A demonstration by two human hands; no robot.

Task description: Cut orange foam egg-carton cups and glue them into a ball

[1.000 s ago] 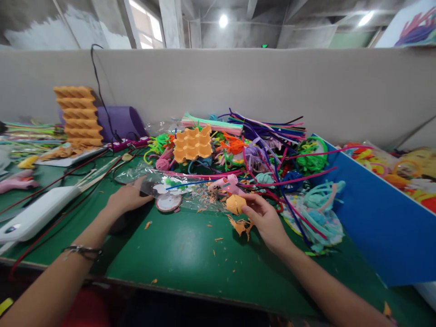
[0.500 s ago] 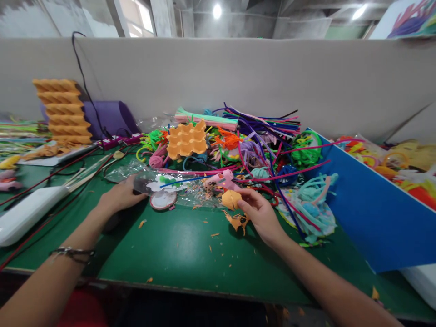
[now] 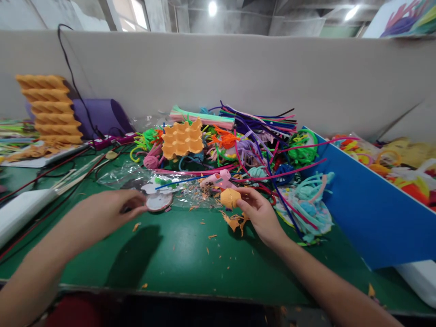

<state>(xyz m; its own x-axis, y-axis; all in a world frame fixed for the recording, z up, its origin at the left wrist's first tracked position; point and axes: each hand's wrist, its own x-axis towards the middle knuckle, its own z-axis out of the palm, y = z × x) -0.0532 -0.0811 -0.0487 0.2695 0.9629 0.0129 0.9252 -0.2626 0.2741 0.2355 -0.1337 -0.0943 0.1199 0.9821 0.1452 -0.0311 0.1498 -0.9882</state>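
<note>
Between the thumb and fingers of my right hand (image 3: 260, 213) is an orange egg-carton cup (image 3: 230, 198). A pink glue gun (image 3: 223, 178) lies just beyond it, and torn orange carton scraps (image 3: 233, 221) are on the table below. My left hand (image 3: 109, 209) is raised over the table, fingers curved, with a gap between thumb and forefinger. Its fingertips are at the left edge of a round whitish disc (image 3: 158, 202); whether they touch it I cannot tell. Behind the disc, a white cut-out shape with green bits (image 3: 153, 186) rests on clear plastic film (image 3: 119, 175).
An orange egg-carton sheet (image 3: 182, 138) sits on a heap of coloured pipe cleaners (image 3: 259, 120). A blue panel (image 3: 371, 204) stands at the right. On the left are a white tray (image 3: 23, 213), red cables (image 3: 73, 193) and a taller orange carton stack (image 3: 54, 111).
My left hand has come back from the dark area by the plastic film and now hovers closer, beside the round disc. My right hand keeps its hold on the orange cup. The view has shifted slightly.
</note>
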